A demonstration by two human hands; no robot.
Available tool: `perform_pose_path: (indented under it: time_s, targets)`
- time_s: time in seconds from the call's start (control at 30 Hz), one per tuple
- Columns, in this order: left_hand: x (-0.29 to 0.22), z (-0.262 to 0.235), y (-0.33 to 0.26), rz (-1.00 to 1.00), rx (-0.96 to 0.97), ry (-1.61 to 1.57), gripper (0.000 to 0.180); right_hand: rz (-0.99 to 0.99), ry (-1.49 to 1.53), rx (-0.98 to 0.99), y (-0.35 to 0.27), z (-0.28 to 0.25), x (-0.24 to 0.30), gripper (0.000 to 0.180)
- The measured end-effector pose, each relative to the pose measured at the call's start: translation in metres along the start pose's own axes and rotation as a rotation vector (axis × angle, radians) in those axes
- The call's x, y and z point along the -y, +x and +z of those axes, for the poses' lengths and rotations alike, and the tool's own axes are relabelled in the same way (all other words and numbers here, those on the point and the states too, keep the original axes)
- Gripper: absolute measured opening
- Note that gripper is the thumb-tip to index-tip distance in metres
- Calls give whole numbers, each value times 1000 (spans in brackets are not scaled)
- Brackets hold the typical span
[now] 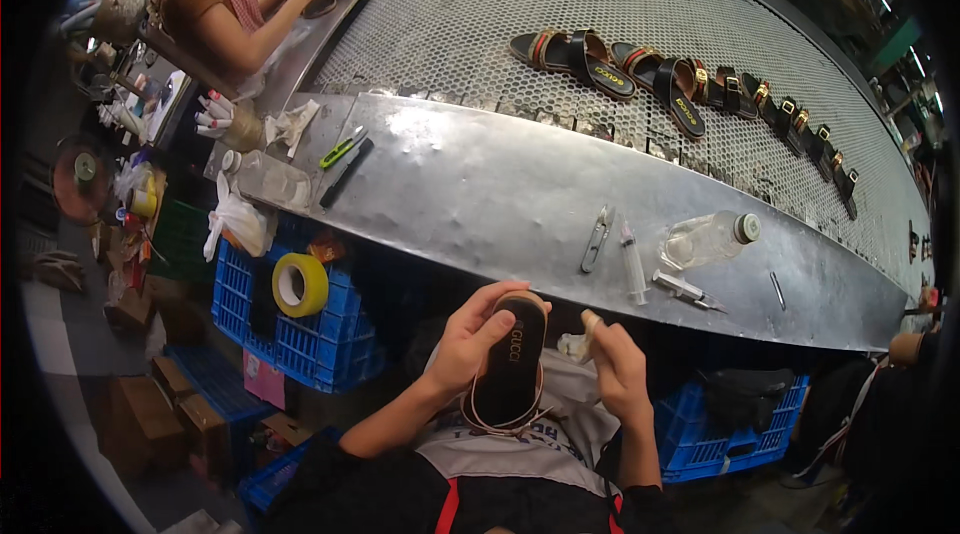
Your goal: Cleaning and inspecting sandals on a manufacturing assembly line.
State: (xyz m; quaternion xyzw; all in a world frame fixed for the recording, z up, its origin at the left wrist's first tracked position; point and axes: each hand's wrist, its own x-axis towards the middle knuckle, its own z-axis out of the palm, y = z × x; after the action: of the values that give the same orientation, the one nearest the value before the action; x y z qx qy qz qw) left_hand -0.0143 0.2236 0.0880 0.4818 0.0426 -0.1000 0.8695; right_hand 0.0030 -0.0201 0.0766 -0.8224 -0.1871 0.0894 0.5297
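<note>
My left hand (468,336) is wrapped round a sandal (510,364) with a black insole and thin straps at its lower end. The sandal is tilted upright over my lap, its insole facing me. Just to its right, my right hand (620,369) is closed with a pale crumpled cloth (575,346) at its fingertips. A tan covering shows on one of its fingers. On the metal ledge ahead lie silver thread snips (596,239), a syringe (633,264) and a second syringe (688,290).
A clear bottle (705,239) lies on the ledge; finished sandals (655,79) line the perforated conveyor (430,24). Green-handled snips (343,148) and a black pen (347,174) are at left. Yellow tape (300,284) hangs by a blue crate (345,344). A co-worker (215,19) handles sandals at far left.
</note>
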Motion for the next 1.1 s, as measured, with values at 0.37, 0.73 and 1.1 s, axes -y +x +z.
perform_pose_path:
  time_s: [0.37, 0.73, 1.1]
  targets:
    - [67, -30, -54, -277, 222, 271, 75, 43, 138, -81, -29, 4, -28, 35]
    - [-125, 22, 226, 260, 91, 106, 45, 89, 589, -242, -45, -10, -47, 37]
    - [-123, 176, 97, 1225, 6, 143, 28, 455, 783, -55, -89, -59, -78, 38]
